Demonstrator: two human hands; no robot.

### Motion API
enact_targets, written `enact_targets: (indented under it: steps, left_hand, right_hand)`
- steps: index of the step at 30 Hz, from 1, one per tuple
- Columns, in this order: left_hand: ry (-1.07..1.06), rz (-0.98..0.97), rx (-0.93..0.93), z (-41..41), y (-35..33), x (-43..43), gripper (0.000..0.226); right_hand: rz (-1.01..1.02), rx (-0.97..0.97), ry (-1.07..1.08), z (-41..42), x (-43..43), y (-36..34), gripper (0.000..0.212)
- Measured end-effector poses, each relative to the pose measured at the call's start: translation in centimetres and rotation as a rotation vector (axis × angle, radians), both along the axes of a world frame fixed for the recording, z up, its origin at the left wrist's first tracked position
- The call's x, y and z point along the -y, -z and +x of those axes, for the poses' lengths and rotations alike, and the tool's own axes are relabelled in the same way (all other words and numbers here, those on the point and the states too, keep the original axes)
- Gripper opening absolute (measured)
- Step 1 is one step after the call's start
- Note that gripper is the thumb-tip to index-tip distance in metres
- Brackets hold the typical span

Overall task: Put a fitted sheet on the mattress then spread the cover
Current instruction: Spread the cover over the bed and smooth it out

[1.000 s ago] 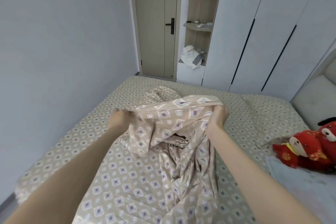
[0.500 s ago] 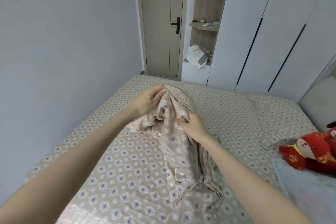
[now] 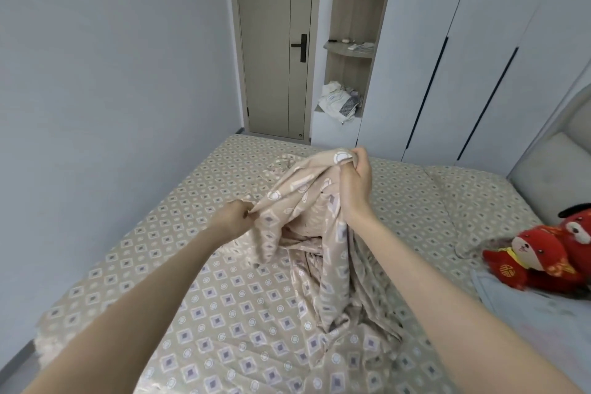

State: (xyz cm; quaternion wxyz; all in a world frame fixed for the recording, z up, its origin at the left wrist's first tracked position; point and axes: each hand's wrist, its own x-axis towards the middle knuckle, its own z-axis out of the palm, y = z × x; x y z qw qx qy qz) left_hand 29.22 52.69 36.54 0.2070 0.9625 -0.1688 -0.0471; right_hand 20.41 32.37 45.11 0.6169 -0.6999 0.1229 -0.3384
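The patterned cover (image 3: 243, 323) lies rumpled over the near part of the bed. Its left edge hangs over the side by a narrow strip of floor (image 3: 14, 361) along the wall. A bunch of it rises to both hands: the left hand (image 3: 232, 217) pinches a fold low down, and the right hand (image 3: 356, 181) clenches the top, higher up. At the right, red plush toys (image 3: 540, 257) lie near the headboard. Farther off, the matching fitted sheet (image 3: 256, 163) covers the mattress to its far edge. Beyond that, an open shelf niche (image 3: 359, 3) holds a crumpled cloth bundle (image 3: 339, 102), beside a closed door (image 3: 271, 41).
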Motion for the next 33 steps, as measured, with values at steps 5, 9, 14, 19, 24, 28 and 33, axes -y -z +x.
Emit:
enact_targets:
  steps: [5, 9, 14, 19, 24, 28, 33]
  left_hand:
    - [0.021, -0.168, -0.176, 1.4, 2.0, -0.5, 0.029]
    - [0.098, -0.225, 0.025, 2.5, -1.6, -0.3, 0.016]
    - [0.428, -0.255, 0.251, 1.8, -8.5, 2.1, 0.02]
    - [0.509, -0.417, 0.386, 0.2, -11.6, 1.5, 0.016]
    - [0.432, -0.377, 0.179, 0.0, -9.7, -2.0, 0.016]
    - [0.242, -0.009, 0.196, -0.3, -5.4, -2.7, 0.029]
    - [-0.089, -0.063, 0.068, 0.5, -1.7, -3.2, 0.016]
  right_hand:
    - [0.141, -0.054, 0.181, -0.3, 1.4, 1.6, 0.025]
    - [-0.119, -0.445, 0.218, -1.1, 2.9, 3.8, 0.017]
    - [-0.35, -0.471, -0.073, -0.5, 0.3, 5.3, 0.099]
    - [-0.641, -0.48, -0.158, 1.9, -1.8, 3.9, 0.01]
    - [-0.169, -0.373, 0.08, 2.4, -3.1, 3.0, 0.02]
    - [0.105, -0.242, 0.031, 3.2, -4.6, 0.7, 0.022]
    - [0.576, -0.174, 0.012, 2.3, -4.4, -0.2, 0.021]
